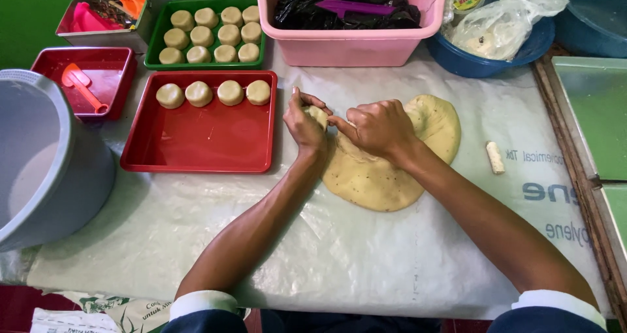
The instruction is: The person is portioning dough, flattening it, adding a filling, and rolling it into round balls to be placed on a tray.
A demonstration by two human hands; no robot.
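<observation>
1. Sitting just left of the fingers, a red tray (202, 143) is holding four dough rounds (213, 93); a green tray (154, 49) beyond is holding ten.
2. Both the left hand (304, 125) and right hand (375, 128) are pinching a small dough piece (319, 115), fingers curled closed around it.
3. A flattened dough sheet (392, 169) is lying beneath the right hand; a dough roll (495, 157) is resting well right.

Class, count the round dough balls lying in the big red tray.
4, in one row along the far edge of the big red tray: dough balls at and. None look hidden.
</observation>
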